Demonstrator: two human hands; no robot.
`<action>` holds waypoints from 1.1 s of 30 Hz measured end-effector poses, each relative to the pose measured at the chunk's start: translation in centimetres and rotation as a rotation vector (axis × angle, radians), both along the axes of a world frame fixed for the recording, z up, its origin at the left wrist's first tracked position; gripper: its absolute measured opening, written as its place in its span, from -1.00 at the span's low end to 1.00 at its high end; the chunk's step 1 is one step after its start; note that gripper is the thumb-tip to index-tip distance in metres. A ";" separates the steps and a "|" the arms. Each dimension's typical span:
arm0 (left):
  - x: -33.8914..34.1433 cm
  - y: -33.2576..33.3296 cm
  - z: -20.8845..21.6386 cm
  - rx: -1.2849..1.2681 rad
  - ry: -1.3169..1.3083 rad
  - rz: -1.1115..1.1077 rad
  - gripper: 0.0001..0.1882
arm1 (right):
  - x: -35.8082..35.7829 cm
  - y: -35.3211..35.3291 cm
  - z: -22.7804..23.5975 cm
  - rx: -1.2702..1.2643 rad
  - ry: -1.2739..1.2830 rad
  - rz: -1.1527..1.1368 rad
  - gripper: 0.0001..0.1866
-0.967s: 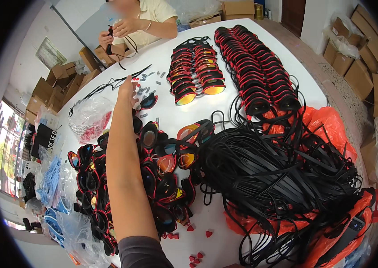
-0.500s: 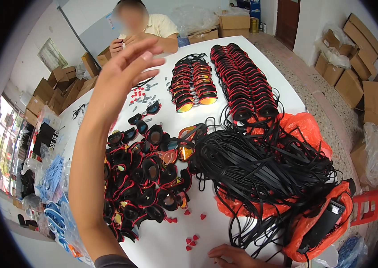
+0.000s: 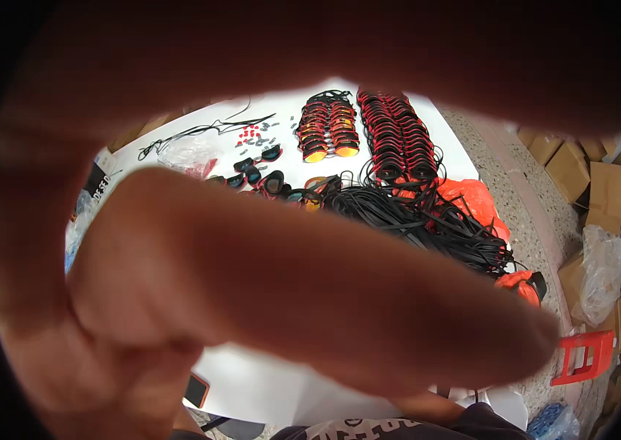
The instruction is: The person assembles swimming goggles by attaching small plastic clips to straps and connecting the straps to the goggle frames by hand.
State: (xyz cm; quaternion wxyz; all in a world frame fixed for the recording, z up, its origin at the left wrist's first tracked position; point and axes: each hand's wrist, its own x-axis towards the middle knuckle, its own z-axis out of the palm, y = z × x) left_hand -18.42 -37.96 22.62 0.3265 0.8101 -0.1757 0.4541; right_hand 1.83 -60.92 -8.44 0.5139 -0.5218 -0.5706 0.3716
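Very near the camera, my left hand (image 3: 310,286) fills much of the head view, blurred. Its thumb stretches across the middle, and its fingers arch over the top, well apart from the thumb. I see nothing held between them. Behind the thumb, part of my right arm or hand (image 3: 428,408) shows at the lower edge; its fingers are hidden. Beyond lie a heap of black straps (image 3: 398,216) and loose swim goggles (image 3: 274,182), mostly covered by my left hand. Two stacks of red-and-black goggles stand farther back, a short one (image 3: 329,128) and a long one (image 3: 398,136).
The white table (image 3: 464,154) carries small red and grey pieces (image 3: 250,135) and a clear plastic bag (image 3: 192,152). Orange bags (image 3: 475,202) lie under the straps. To the right are a red stool (image 3: 585,356) and cardboard boxes (image 3: 607,194). A dark flat object (image 3: 195,390) rests near the front edge.
My left hand has come from over the table right up to the camera, hiding most of the goggles and the person opposite. The view has also shifted, showing my shirt below.
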 end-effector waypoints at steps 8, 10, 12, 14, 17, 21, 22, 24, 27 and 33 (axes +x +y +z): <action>2.9 -2.9 4.2 0.162 -0.117 0.191 -0.38 | -0.8 -1.8 0.0 0.019 0.019 0.003 -0.80; 2.8 -3.7 5.8 0.182 -0.120 0.254 -0.39 | -1.5 -2.2 0.1 0.089 -0.024 -0.024 -0.79; 6.0 -2.9 8.9 0.149 -0.099 0.308 -0.41 | -1.6 -2.2 1.5 0.071 0.019 0.014 -0.79; 8.3 -7.9 3.0 0.087 -0.059 0.292 -0.42 | -1.1 -2.8 4.3 0.206 0.029 -0.076 -0.74; 5.7 -16.7 -4.7 0.076 -0.048 0.336 -0.45 | 1.0 -4.0 11.0 0.258 0.137 0.018 -0.70; -8.4 -20.9 -9.5 0.061 0.000 0.422 -0.48 | 0.4 -7.7 20.9 0.852 0.378 0.135 -0.65; -7.5 -20.7 -11.9 0.026 -0.011 0.376 -0.48 | 1.8 -12.8 19.0 0.888 0.310 0.066 -0.65; -10.4 -25.6 -13.9 0.015 0.037 0.403 -0.50 | 2.0 -13.0 20.4 0.984 0.295 0.013 -0.66; -10.3 -27.0 -15.8 -0.004 0.048 0.428 -0.52 | 1.2 -12.8 22.4 1.133 0.201 -0.052 -0.67; -11.5 -29.5 -18.6 -0.003 0.070 0.517 -0.57 | -0.1 -10.2 26.3 1.456 0.024 -0.149 -0.70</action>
